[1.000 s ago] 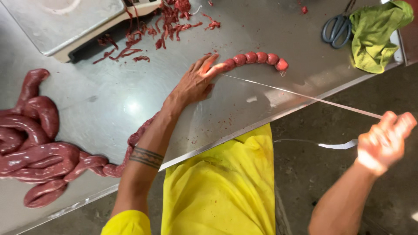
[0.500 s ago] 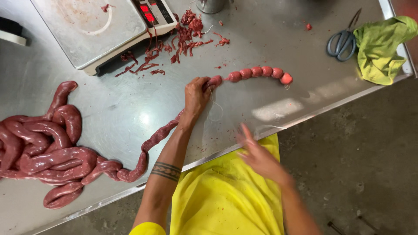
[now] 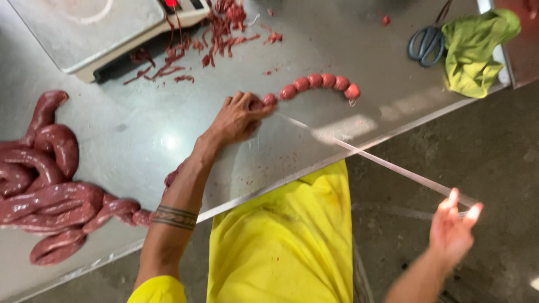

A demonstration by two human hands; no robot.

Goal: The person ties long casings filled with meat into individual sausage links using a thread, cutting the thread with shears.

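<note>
Red sausage casing sits pinched under my left hand fingers on the steel counter, while my right hand fingers grip a pale string drawn taut off the edge. I'd judge steady tension keeps the knot tight. Six tied links; one pair of scissors, one green cloth.

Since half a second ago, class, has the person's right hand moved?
Yes. The right hand has swung out to the right, away from the table edge and off past the yellow apron, pulling the strip taut.
</note>
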